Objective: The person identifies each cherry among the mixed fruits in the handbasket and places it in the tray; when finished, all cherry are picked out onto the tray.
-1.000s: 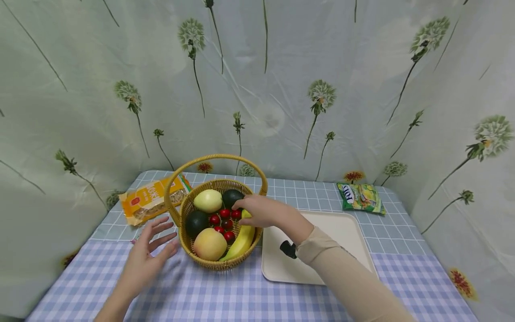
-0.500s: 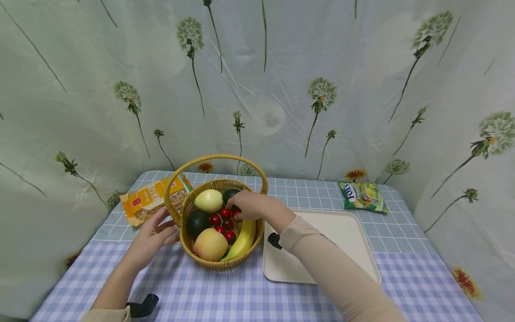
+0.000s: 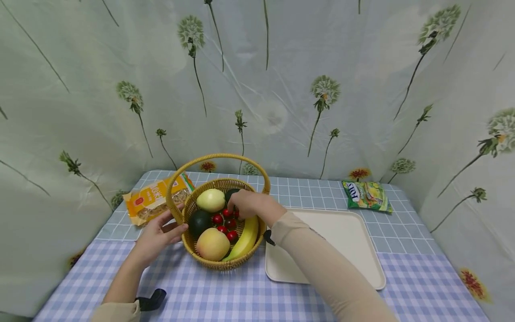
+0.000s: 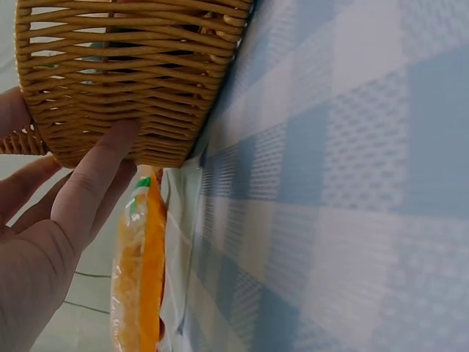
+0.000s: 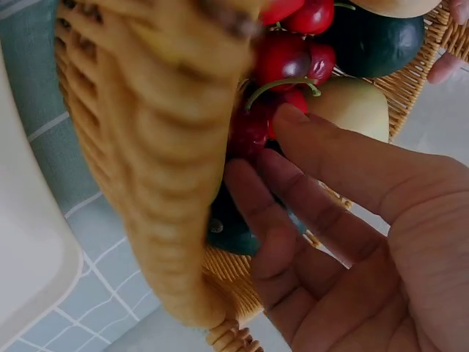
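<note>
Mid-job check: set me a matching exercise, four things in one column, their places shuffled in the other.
Things
1. Bare left hand
2. Bare right hand
3. Cream rectangular tray
4. Green plastic FOX'S bag

Places, head view
A. Beyond the tray's far right corner
B. At the round red cherries
C. Immediately right of the basket
D. At the outer wall of the woven golden-brown basket

Pairs: 1-D, 2-B, 3-C, 4-A

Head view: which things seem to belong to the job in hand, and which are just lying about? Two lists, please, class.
Seemingly in the job:
cherries, where the right hand reaches
basket, with the left hand against its side

Apparently just lying about:
orange packet, left of the basket
green packet, far right
tray, perhaps; no hand is on it
</note>
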The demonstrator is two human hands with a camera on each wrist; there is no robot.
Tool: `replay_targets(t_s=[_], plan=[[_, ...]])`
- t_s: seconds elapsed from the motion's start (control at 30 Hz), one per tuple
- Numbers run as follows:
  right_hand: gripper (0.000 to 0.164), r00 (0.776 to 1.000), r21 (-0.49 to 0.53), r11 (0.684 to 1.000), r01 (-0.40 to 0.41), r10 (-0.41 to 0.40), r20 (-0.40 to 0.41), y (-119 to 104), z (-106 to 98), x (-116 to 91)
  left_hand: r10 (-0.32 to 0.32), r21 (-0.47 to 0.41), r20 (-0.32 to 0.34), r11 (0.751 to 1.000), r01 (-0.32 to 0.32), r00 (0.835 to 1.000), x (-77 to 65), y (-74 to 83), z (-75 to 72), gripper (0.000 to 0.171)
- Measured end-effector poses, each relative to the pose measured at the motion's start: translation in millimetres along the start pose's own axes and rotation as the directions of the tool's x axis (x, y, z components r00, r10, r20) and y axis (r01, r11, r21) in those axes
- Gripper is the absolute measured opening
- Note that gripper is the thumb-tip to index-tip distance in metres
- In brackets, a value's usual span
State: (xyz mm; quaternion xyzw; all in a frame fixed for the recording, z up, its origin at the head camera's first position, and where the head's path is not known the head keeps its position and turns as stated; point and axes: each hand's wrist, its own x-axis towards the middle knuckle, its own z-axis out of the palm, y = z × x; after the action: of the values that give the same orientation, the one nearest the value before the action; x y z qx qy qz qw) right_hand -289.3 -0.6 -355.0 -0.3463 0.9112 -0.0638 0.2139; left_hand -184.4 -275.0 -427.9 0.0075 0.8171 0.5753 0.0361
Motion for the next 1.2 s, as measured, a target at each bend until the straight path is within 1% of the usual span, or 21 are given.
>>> replay_targets(t_s=[0.2, 0.43, 0.67, 0.87, 0.97, 1.07, 1.2], plan=[[0.040, 1.000, 0.036, 0.999, -0.017, 0.017, 0.011, 2, 2, 5, -0.022, -0.014, -0.008, 1.000, 0.022, 1.000, -1.7, -0.5, 1.2, 0.072], [0.037, 0.999, 0.034, 0.999, -0.042, 0.041, 0.019, 4, 5, 8, -0.017, -0.023, -0.007, 1.000, 0.017, 1.000, -1.1, 0.4, 4.2, 0.071], [0.025, 1.000, 0.020, 1.000, -0.010, 0.009, 0.018, 3, 6, 10, -0.030, -0.023, -0.016, 0.999, 0.029, 0.999, -2.4, -2.1, 4.2, 0.070], [0.016, 1.000, 0.052, 0.999, 0.003, -0.004, 0.009, 1, 4, 9, -0.051, -0.014, -0.012, 0.999, 0.051, 0.999, -1.8, -2.7, 5.0, 0.071], [0.013, 1.000, 0.050, 0.999, 0.013, -0.013, 0.007, 0, 1, 9, -0.055, -0.017, -0.011, 0.998, 0.055, 0.998, -1.1, -1.7, 5.8, 0.071], [0.012, 0.999, 0.029, 0.999, 0.036, -0.036, 0.005, -3, -4, 9, -0.052, -0.026, -0.002, 0.998, 0.051, 0.999, -1.3, -1.1, 5.9, 0.071], [0.007, 0.996, 0.001, 0.996, 0.085, -0.085, 0.026, -8, -8, 9, -0.056, -0.028, 0.003, 0.998, 0.056, 0.998, -3.2, -1.6, 4.1, 0.072]])
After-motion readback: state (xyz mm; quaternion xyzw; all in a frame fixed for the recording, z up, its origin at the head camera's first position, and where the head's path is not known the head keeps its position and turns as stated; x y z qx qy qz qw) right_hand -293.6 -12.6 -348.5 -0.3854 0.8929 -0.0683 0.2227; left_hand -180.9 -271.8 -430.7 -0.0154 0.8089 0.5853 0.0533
